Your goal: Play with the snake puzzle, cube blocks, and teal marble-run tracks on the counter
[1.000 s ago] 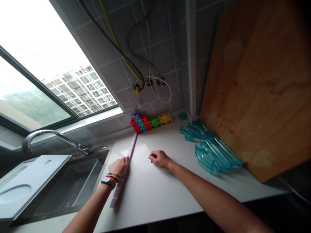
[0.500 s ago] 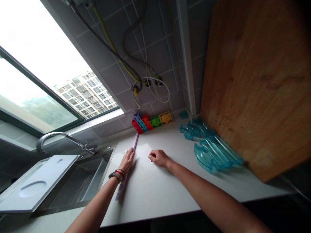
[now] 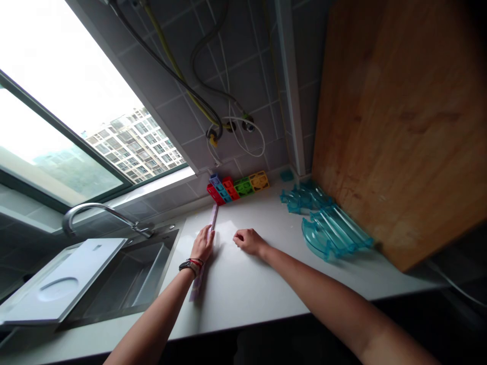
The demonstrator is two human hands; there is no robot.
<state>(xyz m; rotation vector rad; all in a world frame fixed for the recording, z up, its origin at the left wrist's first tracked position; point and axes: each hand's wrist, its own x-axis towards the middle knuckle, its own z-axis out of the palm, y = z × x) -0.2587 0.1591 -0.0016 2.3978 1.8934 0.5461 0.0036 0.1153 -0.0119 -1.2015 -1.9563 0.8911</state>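
Observation:
My left hand (image 3: 203,244) lies flat with fingers stretched out on a long pale purple strip (image 3: 213,219) that runs along the white counter (image 3: 266,284) toward the back wall. A watch and red band sit on that wrist. My right hand (image 3: 248,240) rests on the counter just right of the strip, fingers curled in a loose fist; nothing shows inside it. Between the hands lies a faint, glossy clear sheet (image 3: 226,233).
Colourful toy blocks (image 3: 236,186) line the tiled wall. Clear blue curved track pieces (image 3: 327,225) lie at the right, beside a big wooden board (image 3: 403,126) leaning on the wall. A sink (image 3: 125,284) with tap (image 3: 102,215) and white cover (image 3: 61,284) is at the left.
My left hand slid forward along the strip and flattened out on it. The right hand has barely moved. The view shifted slightly.

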